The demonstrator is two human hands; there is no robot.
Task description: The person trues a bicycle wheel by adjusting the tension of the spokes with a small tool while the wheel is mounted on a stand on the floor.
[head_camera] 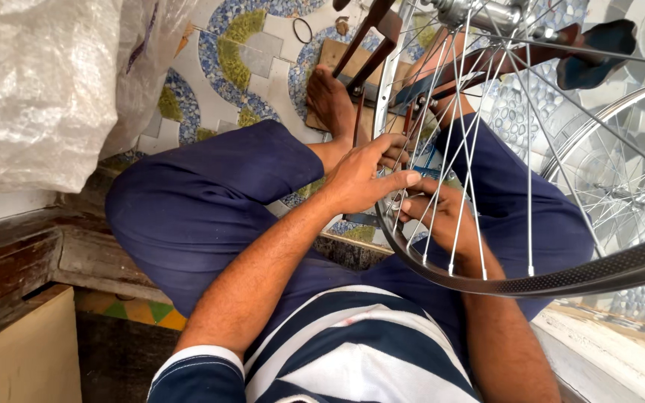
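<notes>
Your trousers [203, 209] are plain dark navy. Your shirt [337, 351] below them carries broad navy and white stripes. The rim [561, 280] across your trousers is dark grey with a fine dotted band, and its spokes [457, 149] are shiny silver. Beyond your trousers, the floor [240, 52] shows white tiles with blue pebble mosaic and green patches. The bag [39, 82] left of your trousers is cloudy white.

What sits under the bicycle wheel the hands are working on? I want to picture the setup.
Under the wheel rim lie the person's crossed legs in dark blue trousers, a bare foot on a wooden board, and patterned tile floor. The right hand sits behind the spokes, partly covered.
</notes>
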